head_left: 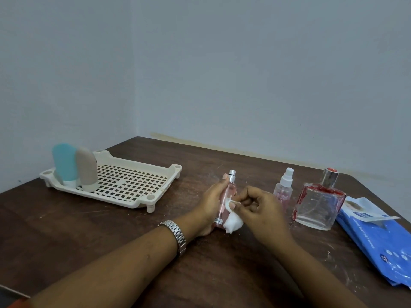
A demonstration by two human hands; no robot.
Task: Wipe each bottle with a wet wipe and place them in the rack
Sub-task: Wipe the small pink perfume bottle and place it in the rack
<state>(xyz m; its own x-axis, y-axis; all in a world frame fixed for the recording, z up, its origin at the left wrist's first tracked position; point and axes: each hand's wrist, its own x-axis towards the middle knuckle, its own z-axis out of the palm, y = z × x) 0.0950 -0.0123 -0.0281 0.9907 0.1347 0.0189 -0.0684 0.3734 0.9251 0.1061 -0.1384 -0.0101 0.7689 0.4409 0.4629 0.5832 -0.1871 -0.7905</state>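
My left hand (211, 203) grips a slim pink spray bottle (228, 196) with a silver top, held upright just above the table. My right hand (260, 210) pinches a crumpled white wet wipe (232, 222) against the bottle's lower side. A cream perforated rack (133, 185) stands at the left, holding a blue bottle (64, 161) and a beige bottle (86, 167), both cap down. A small clear spray bottle (284, 187) and a square glass bottle with red streaks (320, 201) stand to the right of my hands.
A blue pack of wet wipes (375, 236) lies at the table's right edge, its flap peeled open. The dark wooden table (89, 230) sits in a corner against pale walls. I wear a metal watch (175, 234) on my left wrist.
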